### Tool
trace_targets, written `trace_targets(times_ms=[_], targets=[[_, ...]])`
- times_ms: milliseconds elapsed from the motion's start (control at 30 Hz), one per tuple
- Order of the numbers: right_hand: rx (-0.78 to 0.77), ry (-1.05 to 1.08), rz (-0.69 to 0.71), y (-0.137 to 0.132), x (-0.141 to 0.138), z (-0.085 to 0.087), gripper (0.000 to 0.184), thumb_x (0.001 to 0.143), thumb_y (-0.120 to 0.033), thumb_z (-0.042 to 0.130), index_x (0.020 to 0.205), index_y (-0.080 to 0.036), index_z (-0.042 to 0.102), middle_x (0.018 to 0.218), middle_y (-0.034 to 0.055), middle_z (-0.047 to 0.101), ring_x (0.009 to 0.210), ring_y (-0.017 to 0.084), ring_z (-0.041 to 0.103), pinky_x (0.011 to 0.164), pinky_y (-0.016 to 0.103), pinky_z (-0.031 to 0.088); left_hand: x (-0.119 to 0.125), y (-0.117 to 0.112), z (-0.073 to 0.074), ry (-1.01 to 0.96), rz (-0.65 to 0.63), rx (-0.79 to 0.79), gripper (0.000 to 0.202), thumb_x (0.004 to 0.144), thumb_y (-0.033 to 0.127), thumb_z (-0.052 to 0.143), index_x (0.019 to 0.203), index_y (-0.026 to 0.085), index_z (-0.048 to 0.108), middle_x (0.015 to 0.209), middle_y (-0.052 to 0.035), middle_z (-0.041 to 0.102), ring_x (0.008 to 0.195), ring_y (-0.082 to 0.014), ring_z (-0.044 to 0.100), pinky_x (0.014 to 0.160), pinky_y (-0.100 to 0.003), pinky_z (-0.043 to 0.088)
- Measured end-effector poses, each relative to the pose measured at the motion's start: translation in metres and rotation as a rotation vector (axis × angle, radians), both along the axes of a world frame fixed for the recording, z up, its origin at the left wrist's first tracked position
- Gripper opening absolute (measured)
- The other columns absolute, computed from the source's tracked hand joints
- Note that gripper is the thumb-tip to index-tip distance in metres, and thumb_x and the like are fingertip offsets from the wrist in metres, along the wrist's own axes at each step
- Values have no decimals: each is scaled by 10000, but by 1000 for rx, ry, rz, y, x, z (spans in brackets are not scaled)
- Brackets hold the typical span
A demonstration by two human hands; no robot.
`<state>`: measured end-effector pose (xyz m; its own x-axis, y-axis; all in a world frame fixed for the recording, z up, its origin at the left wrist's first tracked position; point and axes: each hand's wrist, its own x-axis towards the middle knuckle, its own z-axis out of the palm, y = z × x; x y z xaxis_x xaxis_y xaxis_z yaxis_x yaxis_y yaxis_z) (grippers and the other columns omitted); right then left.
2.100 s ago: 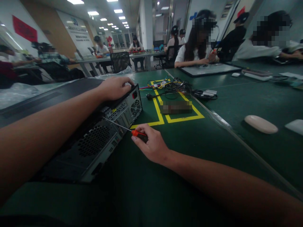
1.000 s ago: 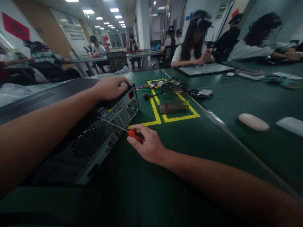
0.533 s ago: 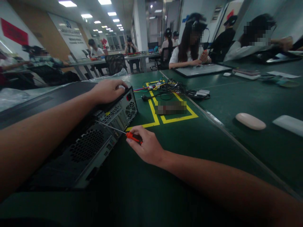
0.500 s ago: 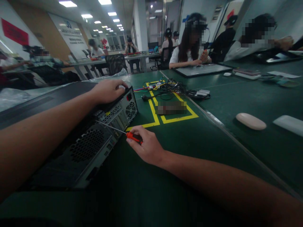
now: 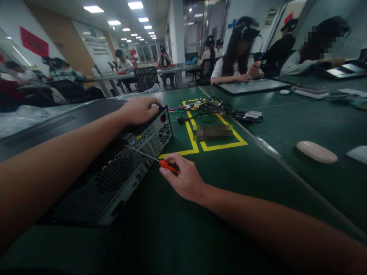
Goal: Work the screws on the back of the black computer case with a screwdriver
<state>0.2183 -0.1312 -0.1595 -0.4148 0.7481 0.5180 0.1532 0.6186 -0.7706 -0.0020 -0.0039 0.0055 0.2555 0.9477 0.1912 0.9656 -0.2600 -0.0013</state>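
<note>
A black computer tower case [image 5: 94,114] lies on its side at the left, its grey rear panel with vents and ports facing right. On its upper surface, by the rear edge, my left hand [image 5: 142,110] rests with fingers stretched forward and slightly bent. My right hand [image 5: 185,175] is closed around the orange and black handle of a screwdriver [image 5: 166,165]. Its thin metal shaft points left to the rear panel, above the large honeycomb vent [image 5: 114,173]. Shadow hides exactly what the tip touches.
Tangled cables [image 5: 215,109] lie beyond the case, near yellow tape [image 5: 225,146] and a pixelated object [image 5: 213,132]. A pale rounded case [image 5: 317,151] sits at the right. Clear plastic wrap [image 5: 25,118] is behind the tower. Across the table, a person [image 5: 236,57] works at a flat panel [image 5: 255,85].
The whole view has shifted, so everything sits slightly further right. My left hand still rests on the case, and the screwdriver stays against the rear panel in my right hand.
</note>
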Motion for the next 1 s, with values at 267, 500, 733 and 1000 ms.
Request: trace_targets(times_ms=[267,500,733,1000], targets=[[87,11,-18,2,1,-1,237,1133,-432,652,1195,-223,744,1119,87,831,1009,240,778,936,387,609,4,-2,2,-2,10,-16,615,1002,406,511,1522,230,787,1072,-132,806,1099,-371,747,1033,-497,536],[29,22,-6,0,1,0,239,1126,-428,672,1264,-241,726,1161,77,841,1023,236,793,943,388,628,1,1,-1,-16,-9,8,588,998,411,513,1485,249,799,1114,-124,824,1084,-345,735,1003,-474,545],[23,19,-17,1,-1,-2,151,1070,-376,707,1164,-269,656,1052,39,807,899,218,761,865,378,616,2,0,0,-10,6,-3,601,1004,429,506,1502,252,792,1136,-125,823,1061,-338,743,1006,-466,544],[4,10,4,1,0,-1,155,1085,-390,693,1168,-266,652,1071,46,804,930,226,768,887,395,621,2,-1,1,-10,8,-9,609,1007,449,498,1504,255,793,1103,-126,815,1040,-341,731,1010,-471,548]])
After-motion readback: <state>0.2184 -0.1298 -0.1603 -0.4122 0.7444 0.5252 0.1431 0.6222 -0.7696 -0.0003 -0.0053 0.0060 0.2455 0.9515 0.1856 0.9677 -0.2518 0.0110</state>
